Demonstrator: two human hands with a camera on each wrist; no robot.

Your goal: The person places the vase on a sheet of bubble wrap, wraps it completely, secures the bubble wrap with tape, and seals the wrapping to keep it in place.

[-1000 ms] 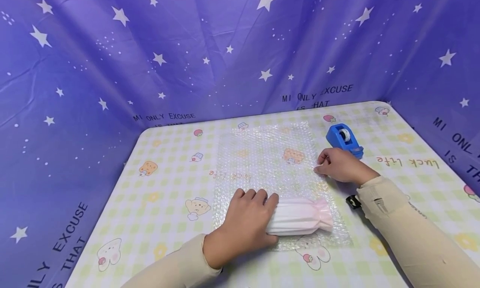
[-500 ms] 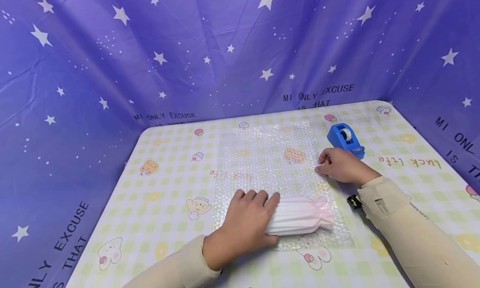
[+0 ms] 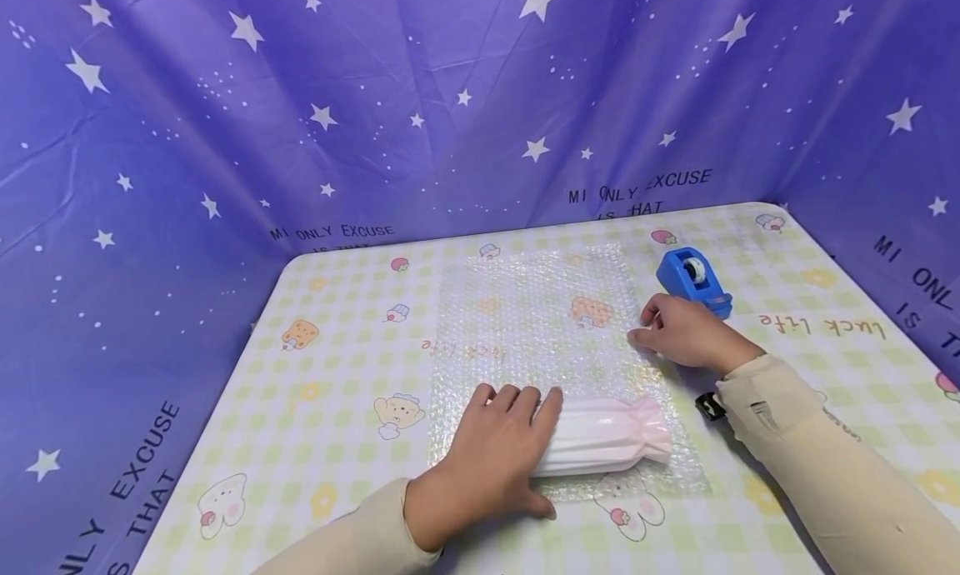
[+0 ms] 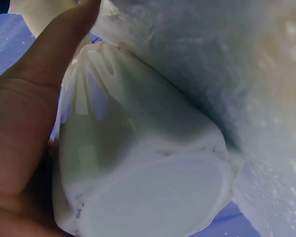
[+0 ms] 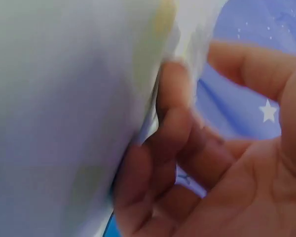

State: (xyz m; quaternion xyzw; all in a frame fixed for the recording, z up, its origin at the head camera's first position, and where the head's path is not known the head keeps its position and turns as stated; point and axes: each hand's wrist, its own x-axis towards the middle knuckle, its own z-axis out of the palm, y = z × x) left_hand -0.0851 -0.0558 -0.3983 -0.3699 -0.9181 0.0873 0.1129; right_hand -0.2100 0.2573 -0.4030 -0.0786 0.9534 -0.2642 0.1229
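A white fluted vase (image 3: pixel 600 433) with a pink ruffled mouth lies on its side across the near part of a bubble wrap sheet (image 3: pixel 525 308). My left hand (image 3: pixel 487 458) holds its base end, fingers over the far side and thumb on the near side. The flat base of the vase (image 4: pixel 153 197) faces the left wrist view, beside my thumb. At the sheet's right edge, my right hand (image 3: pixel 686 333) pinches the bubble wrap. The right wrist view has the wrap's edge (image 5: pixel 190 34) between thumb and forefinger; the exact contact is blurred.
A blue tape dispenser (image 3: pixel 693 283) with a roll of tape stands just beyond my right hand. The table (image 3: pixel 247 425) has a checked, cartoon-printed cover. Purple star-printed curtains (image 3: pixel 420 100) hang along its back and sides.
My left thumb has moved down and slightly away from the vase, and the vase has shifted slightly toward me. The right hand stays at the wrap's edge.
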